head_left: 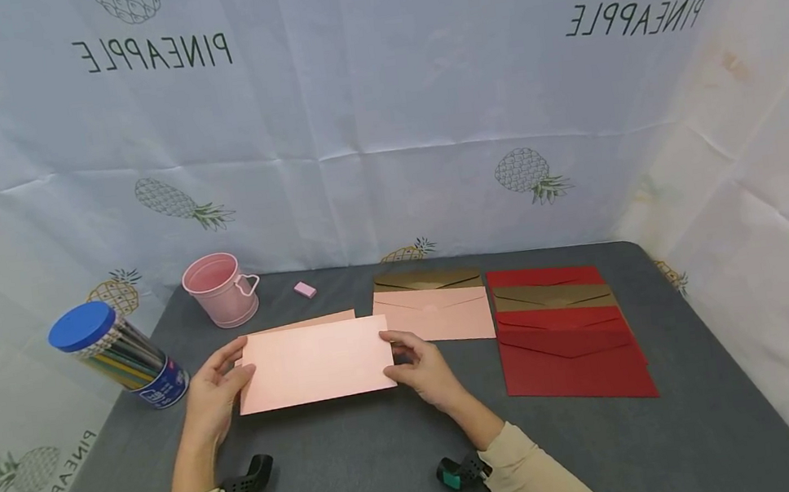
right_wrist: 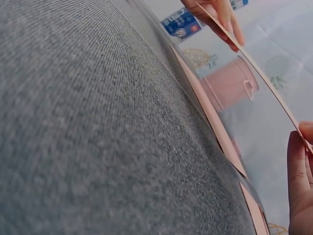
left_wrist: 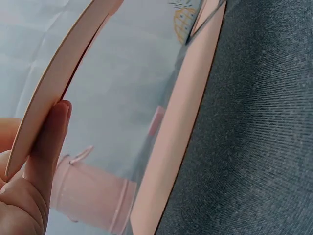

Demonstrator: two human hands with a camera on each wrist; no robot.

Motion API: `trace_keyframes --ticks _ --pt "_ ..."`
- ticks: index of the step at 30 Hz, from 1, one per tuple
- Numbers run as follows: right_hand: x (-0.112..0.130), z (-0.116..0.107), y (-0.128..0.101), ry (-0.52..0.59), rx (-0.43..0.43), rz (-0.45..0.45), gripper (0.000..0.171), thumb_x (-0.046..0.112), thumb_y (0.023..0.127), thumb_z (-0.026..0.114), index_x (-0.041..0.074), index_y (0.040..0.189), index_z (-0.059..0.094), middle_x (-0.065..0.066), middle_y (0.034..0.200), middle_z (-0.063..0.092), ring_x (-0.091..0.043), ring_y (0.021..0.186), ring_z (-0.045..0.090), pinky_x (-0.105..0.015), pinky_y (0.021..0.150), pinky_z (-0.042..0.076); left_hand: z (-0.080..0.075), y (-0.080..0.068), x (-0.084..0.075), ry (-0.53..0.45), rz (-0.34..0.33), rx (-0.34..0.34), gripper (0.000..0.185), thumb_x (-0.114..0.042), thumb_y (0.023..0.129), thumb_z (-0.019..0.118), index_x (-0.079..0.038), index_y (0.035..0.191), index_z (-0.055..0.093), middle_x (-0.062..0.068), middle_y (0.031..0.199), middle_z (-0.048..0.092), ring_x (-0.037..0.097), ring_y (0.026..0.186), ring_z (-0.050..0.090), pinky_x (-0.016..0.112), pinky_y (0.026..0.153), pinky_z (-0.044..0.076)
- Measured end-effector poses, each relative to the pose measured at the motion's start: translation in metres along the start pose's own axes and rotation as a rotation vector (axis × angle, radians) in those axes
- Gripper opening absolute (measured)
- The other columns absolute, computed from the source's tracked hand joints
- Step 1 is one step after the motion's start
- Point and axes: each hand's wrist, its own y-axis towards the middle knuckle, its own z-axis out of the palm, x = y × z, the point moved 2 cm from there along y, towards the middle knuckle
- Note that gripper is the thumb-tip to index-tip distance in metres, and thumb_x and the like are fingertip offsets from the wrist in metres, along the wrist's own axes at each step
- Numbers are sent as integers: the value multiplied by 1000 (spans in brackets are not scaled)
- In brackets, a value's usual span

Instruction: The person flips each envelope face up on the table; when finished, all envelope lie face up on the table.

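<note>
A pale pink envelope (head_left: 316, 365), its plain face toward the head camera, is held up off the table between both hands. My left hand (head_left: 212, 395) pinches its left end, thumb in front and fingers behind. At the right end my right hand (head_left: 424, 368) pinches it the same way. Both wrist views show the envelope edge-on and slightly bowed, above the table. Another pink envelope (left_wrist: 181, 112) lies flat on the table beneath; in the head view the held one covers most of it.
Right of the hands lie overlapping pink (head_left: 441, 322) and gold envelopes (head_left: 428, 279), then several red ones (head_left: 565, 369) with a gold one among them. A pink bucket (head_left: 223, 292), a pink eraser (head_left: 305, 290) and a blue-lidded pencil tub (head_left: 119, 353) stand at the back left.
</note>
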Motion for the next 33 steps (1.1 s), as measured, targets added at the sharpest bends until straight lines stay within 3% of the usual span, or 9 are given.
trace_keyframes --ticks 8,16,21,25,28,33 --pt "-12 -8 -1 0 -7 -14 56 -3 84 67 -4 136 46 -21 143 42 -40 115 54 -15 69 49 7 0 -1 2 31 -17 52 0 89 62 8 137 41 -8 111 51 -5 90 59 10 76 51" --pt "-4 -18 -6 22 -15 -35 57 -3 83 68 -2 136 46 -19 144 41 -34 110 60 -17 71 52 25 2 -1 109 65 -18 47 0 92 57 6 137 43 20 128 48 -6 93 55 4 81 46" --pt "3 -24 -9 24 -28 -89 58 -5 83 67 -4 136 45 -22 144 39 -30 111 59 -15 71 51 38 8 0 152 59 18 49 1 93 54 6 139 39 24 140 42 14 117 51 2 87 41" --pt "12 -28 -11 -2 -50 -139 58 -8 82 66 -6 136 45 -23 143 40 -20 108 60 -15 70 52 53 11 -6 204 121 59 52 -1 94 54 7 141 36 25 148 33 34 138 32 27 107 37" --pt "28 -27 -14 -48 -63 -159 57 -12 83 64 -8 136 43 -25 141 39 -24 108 59 -16 70 53 67 9 -16 266 195 78 53 -3 93 56 7 142 35 26 151 28 38 142 22 49 111 29" --pt "52 -22 -18 -129 -99 -209 56 -14 83 62 -11 135 43 -28 139 39 -39 107 57 -20 74 56 96 -1 -31 292 275 150 57 -6 92 60 5 142 36 24 152 27 39 142 22 54 111 27"
